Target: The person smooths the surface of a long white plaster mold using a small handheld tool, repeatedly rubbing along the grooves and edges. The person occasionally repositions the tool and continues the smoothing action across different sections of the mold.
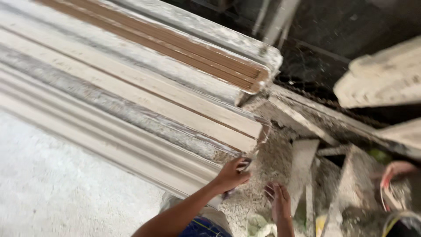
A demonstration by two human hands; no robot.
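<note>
Setting: dusty grey floor (52, 188), rubble and plaster-caked planks (302, 162) to the right.
Moulding: long white ridged moulding (131, 109) lies slantwise, its cut end near the hands.
Left hand: left hand (231, 174) curled against the moulding's end, gripping a small tool too blurred to name.
Right hand: right hand (279, 202) loosely open, holding nothing, just beside the left.

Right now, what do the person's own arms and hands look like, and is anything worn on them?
Both are bare: no gloves, sleeves, watch or rings show. The left hand ends a slim forearm that comes up from the lower edge; the right hand shows only hand and wrist. Pale dust seems to cling to the fingers. The picture is blurred, so fine marks cannot be made out.
</note>
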